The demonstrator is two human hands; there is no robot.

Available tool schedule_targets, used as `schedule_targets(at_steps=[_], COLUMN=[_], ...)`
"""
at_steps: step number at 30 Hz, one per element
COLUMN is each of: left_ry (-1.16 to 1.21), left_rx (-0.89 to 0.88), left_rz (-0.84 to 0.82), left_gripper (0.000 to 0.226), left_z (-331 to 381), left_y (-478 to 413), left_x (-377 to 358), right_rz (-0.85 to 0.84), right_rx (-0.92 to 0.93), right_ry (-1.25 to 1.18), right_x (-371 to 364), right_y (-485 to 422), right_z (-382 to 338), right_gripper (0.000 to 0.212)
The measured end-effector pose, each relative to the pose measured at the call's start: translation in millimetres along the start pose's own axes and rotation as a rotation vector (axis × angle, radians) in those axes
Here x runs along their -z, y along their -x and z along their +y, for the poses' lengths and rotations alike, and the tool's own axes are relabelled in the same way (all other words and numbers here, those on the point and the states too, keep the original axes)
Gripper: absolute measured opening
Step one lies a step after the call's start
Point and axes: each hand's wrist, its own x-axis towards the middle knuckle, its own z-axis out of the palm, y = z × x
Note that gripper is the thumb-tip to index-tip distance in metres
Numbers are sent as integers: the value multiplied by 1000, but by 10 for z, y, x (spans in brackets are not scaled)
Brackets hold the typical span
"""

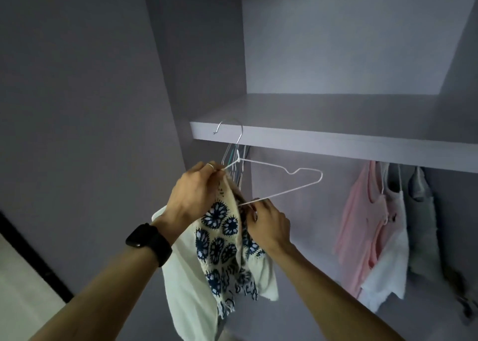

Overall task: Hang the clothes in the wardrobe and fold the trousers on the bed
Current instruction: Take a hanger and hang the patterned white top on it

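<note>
A cream garment with dark blue flower patterns [219,239] hangs bunched from both my hands in front of the open wardrobe. My left hand [192,198], with a black watch on the wrist, pinches the garment's top together with the left arm of a white wire hanger [284,171]. My right hand [269,225] grips the garment's right edge at the hanger's lower bar. The hanger's hook sticks up in front of the shelf edge [336,142]. Its right half is bare.
Several empty wire hangers [234,159] hang under the shelf behind my hands. At the right hang a pink top [362,216], a white top [390,252] and a grey garment [424,234]. The wardrobe's side panel [103,108] stands at the left.
</note>
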Motion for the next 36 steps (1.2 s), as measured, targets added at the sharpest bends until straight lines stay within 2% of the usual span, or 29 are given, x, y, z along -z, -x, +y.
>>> schedule_targets(at_steps=[4,8,10,14,17,21,27,30,33,36], left_ry=[2,-82,-137,-312,-370,-374,-290,-245,-207,-202], left_rx=[34,96,116,77,29,68,81,58,14,-12], left_rz=[60,67,63,-1,-39,-41,-153,-104,-73,-38], left_gripper=[20,26,29,36,37,33,33,39,48,46], left_z=[-192,-447,-628,-898,-900,-775,-632,-652,-596,-516], left_y=[33,167,270,427,506,533,520,530,526,522], left_x=[120,312,463,667,584,353,140,208,233,188], right_rz=[-20,-73,-112,-277,-408,-439,-303,-259,-194,-145], right_rx=[77,-19,-96,-182,-157,-123,-53,-62,-3,71], right_ry=[161,185,87,-321,-316,-298,-122,82,108,150], right_x=[51,211,334,692,871,850,704,774,851,889], right_y=[-189,-274,-330,-634,-799,-826,-783,-788,-803,-830], right_z=[7,289,481,664,621,502,481,696,766,683], right_gripper=[17,18,16,18,18,17,32,40,40,39])
